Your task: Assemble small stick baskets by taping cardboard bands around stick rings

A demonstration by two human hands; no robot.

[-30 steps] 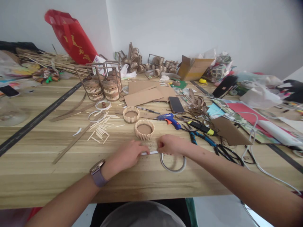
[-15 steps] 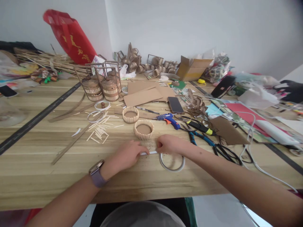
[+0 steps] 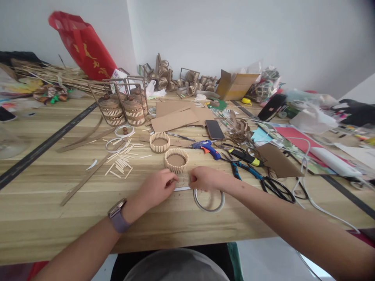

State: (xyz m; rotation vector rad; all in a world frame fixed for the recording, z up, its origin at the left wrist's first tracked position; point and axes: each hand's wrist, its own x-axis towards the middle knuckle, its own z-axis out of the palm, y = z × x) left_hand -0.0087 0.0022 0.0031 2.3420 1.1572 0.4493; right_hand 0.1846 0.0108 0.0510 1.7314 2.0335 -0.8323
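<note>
Both hands rest on the wooden table near its front edge. My left hand, with a watch on the wrist, is closed and pinches the left end of a white tape strip. My right hand is closed on the strip's right end, just above a tape roll that lies flat. A round basket of small sticks stands just beyond my fingers, and a second stick basket sits farther back.
Loose sticks and tape rings lie to the left. A blue glue gun, pliers, scissors, a phone and cardboard sheets lie behind and right. Wicker lantern models and a red bag stand at the back.
Both hands have stayed on the tape strip and drawn slightly closer together. The view has shifted a little.
</note>
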